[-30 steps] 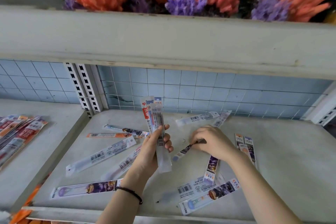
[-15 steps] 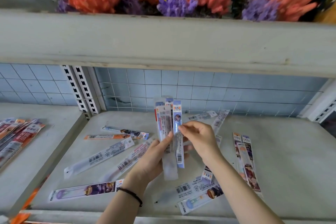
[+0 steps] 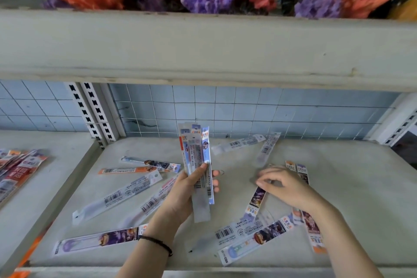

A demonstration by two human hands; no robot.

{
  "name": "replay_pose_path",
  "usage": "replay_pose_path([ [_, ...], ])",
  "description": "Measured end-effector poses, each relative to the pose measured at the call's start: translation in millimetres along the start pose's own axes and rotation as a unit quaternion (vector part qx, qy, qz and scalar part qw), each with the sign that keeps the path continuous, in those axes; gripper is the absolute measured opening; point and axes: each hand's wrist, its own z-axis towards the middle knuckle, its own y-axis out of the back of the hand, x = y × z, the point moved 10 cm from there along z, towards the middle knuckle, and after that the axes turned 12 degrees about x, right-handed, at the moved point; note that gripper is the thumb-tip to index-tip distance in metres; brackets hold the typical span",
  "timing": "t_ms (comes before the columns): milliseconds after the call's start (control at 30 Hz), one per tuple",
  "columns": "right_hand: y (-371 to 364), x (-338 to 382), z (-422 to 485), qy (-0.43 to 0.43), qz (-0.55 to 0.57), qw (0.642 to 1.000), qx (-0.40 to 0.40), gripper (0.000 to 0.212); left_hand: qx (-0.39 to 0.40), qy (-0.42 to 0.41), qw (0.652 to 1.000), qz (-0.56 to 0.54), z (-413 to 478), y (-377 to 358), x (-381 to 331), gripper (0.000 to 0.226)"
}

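Left hand [image 3: 187,189] is clamping an upright bundle of pen pkts [image 3: 196,149], right hand [image 3: 286,185] is hovering loose-fingered & empty over a purple pkt [image 3: 257,198] on the shelf [image 3: 361,176].

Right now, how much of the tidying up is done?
Some is done: the left hand grips a bunch of packets, held upright. In hand: the right hand reaches down to a small purple packet on the shelf; blur hides whether its fingers touch it. Left to do: many loose packets lie scattered, like the long white packet and the long purple packet near the front edge.
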Motion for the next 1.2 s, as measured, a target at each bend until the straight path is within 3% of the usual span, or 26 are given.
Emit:
replay_pose_path([
  [200,-13,10,9,-0.008,-0.075,0.997,-0.005,0.036,-0.022,-0.019,1.000,-0.009,1,7,-3,0.012],
  [433,-10,22,21,-0.055,-0.172,0.975,-0.129,0.070,-0.020,-0.036,0.999,-0.020,1,9,-7,0.016],
  [633,-18,21,20,-0.006,-0.047,0.998,-0.040,0.040,-0.037,-0.028,0.999,-0.021,-1,12,-5,0.008],
  [767,-18,23,23,-0.014,-0.011,0.999,-0.035,0.017,-0.039,-0.030,0.999,0.009,0,15,-5,0.029],
  [833,-15,26,22,-0.037,-0.014,0.999,-0.037,0.010,-0.031,-0.037,0.999,0.003,0,15,-6,0.026],
  [933,7,34,16,-0.041,0.067,0.991,-0.110,0.009,-0.037,-0.038,0.999,0.008,0,16,-6,0.009],
  [1000,17,39,15,-0.027,0.202,0.969,-0.140,0.011,-0.029,-0.033,0.999,0.002,1,14,-3,0.013],
  [1100,3,50,24,-0.001,0.427,0.900,-0.088,0.015,0.002,-0.006,0.999,0.043,2,6,1,0.027],
  [1200,-17,63,34,0.002,0.526,0.849,-0.051,0.014,0.039,0.012,0.994,0.102,2,-2,5,0.042],
])
